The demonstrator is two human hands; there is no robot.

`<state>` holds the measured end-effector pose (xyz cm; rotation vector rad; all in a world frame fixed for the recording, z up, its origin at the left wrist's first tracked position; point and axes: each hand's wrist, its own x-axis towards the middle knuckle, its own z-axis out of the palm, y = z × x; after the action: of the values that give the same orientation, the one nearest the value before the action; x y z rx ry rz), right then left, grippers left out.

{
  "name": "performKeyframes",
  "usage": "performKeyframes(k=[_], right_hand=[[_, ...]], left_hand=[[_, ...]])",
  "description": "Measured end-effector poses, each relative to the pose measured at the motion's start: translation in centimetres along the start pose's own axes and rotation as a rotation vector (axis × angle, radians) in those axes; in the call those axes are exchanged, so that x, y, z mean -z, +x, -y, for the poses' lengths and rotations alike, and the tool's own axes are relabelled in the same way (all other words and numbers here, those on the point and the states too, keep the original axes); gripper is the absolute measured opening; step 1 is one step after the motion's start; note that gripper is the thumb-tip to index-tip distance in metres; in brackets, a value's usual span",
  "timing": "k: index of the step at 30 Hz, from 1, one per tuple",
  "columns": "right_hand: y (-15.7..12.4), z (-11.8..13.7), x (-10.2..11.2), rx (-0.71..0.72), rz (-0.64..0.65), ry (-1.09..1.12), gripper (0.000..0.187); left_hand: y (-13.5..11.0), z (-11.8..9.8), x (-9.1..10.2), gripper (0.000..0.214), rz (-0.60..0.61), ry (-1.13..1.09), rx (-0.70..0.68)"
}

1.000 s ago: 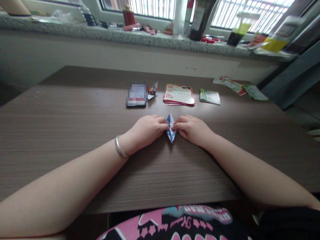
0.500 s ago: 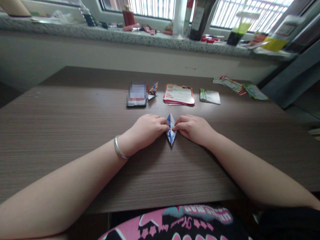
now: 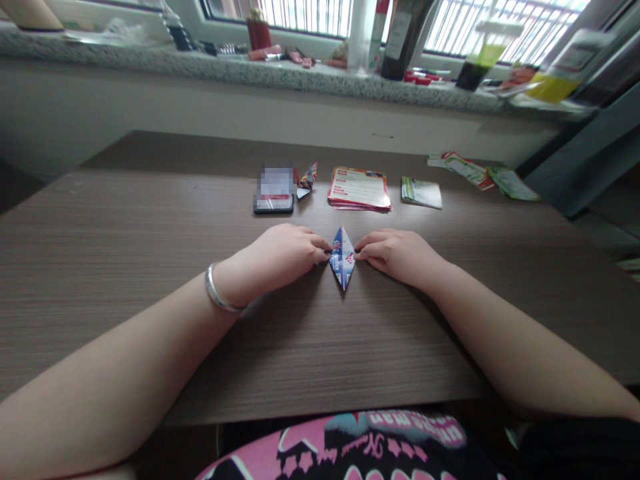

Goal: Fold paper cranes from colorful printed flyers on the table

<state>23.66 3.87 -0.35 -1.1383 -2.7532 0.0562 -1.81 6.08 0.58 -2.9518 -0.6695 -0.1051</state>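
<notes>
A folded piece of paper [image 3: 343, 261], blue and white with print, lies on the desk as a narrow upright diamond with a crease down its middle. My left hand [image 3: 287, 257] is closed, its fingertips pinching the paper's left corner. On the other side my right hand [image 3: 400, 257] has thumb and fingers closed at the right corner. Both points and nearly the whole upper face of the paper show between the hands. A silver bangle [image 3: 216, 291] is on my left wrist.
Behind my hands on the brown desk [image 3: 125, 233] lie a phone [image 3: 274, 190], a small folded paper figure [image 3: 307, 180], a card stack [image 3: 359, 189] and a smaller green-white stack [image 3: 421, 193]. Several loose cards [image 3: 467, 171] lie back right. Bottles line the windowsill [image 3: 320, 79].
Both hands have moved outward, my left hand more so, from the paper's face to its side corners. The diamond looks slightly wider and more of its print shows.
</notes>
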Motion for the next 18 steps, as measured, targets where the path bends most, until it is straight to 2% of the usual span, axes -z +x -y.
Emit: performKeyframes(k=[10, 18], right_hand=[[-0.1, -0.2, -0.7, -0.051, -0.059, 0.134, 0.023], [0.2, 0.8, -0.7, -0.138, -0.123, 0.164, 0.026]], left_hand=[[0.1, -0.8, -0.9, 0.023, -0.101, 0.021, 0.086], [0.3, -1.5, -0.8, 0.026, -0.203, 0.009, 0.009]])
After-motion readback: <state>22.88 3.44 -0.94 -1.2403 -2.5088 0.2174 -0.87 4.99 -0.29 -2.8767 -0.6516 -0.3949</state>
